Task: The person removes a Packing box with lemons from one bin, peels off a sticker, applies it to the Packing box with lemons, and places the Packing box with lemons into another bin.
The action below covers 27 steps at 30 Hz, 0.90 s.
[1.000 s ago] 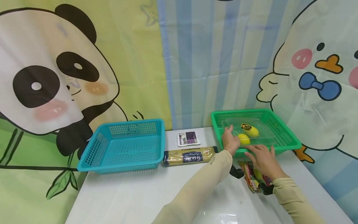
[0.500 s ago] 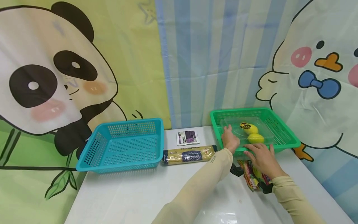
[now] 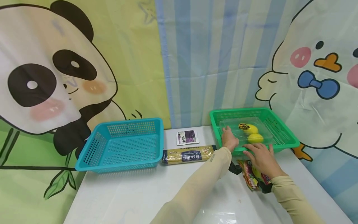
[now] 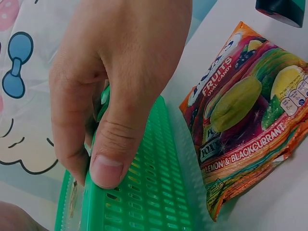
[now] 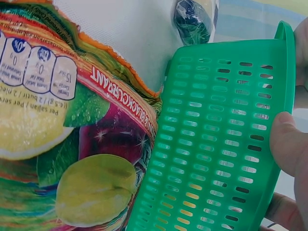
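A green basket (image 3: 289, 134) stands at the right back of the table, with a clear plastic box (image 3: 264, 123) holding two lemons (image 3: 255, 138) inside it. My left hand (image 3: 230, 140) grips the basket near its front left corner. In the left wrist view the thumb (image 4: 107, 169) presses the rim from outside, fingers over the inner side. Further right, my right hand (image 3: 264, 160) grips the front rim; its thumb (image 5: 288, 144) lies on the rim in the right wrist view, fingers partly hidden behind. A colourful candy packet (image 4: 255, 106) lies before the basket, partly under my right hand.
A blue basket (image 3: 134, 147) stands at the left. Between the baskets lie a spaghetti packet (image 3: 190, 154) and, behind it, a flat white package (image 3: 187, 137) with a purple label. A printed curtain (image 3: 195, 62) hangs right behind the table.
The front lemon has rolled to the right inside the clear box, then come to rest. The box has shifted slightly left. Both hands stay at the basket's rim.
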Available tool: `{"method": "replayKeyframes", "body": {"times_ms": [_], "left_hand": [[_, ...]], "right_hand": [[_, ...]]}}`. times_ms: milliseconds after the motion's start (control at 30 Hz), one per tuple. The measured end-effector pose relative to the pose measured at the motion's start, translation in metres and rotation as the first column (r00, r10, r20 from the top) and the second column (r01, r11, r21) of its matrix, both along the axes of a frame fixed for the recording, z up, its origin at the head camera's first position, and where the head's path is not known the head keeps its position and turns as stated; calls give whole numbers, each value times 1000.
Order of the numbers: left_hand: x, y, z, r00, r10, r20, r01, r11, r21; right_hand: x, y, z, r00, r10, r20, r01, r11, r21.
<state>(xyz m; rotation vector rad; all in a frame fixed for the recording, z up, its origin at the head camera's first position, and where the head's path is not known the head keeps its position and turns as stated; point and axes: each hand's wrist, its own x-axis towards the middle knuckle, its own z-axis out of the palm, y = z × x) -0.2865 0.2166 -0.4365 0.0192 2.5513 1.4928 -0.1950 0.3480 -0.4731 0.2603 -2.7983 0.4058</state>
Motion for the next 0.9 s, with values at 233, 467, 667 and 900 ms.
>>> {"method": "replayKeyframes", "body": {"times_ms": [233, 467, 667, 900], "left_hand": [[0, -2, 2, 999, -16, 47, 16, 1000, -3], [-2, -7, 6, 997, -23, 72, 19, 999, 45], [-1, -14, 10, 995, -71, 69, 64, 993, 101], [5, -24, 17, 990, -140, 26, 136, 982, 134]], "right_hand": [[1, 0, 0, 1000, 5, -5, -5, 1000, 4], [0, -2, 0, 1000, 13, -15, -13, 1000, 1], [-1, -2, 0, 1000, 6, -10, -6, 1000, 6], [0, 0, -2, 1000, 10, -16, -10, 1000, 1]]}}
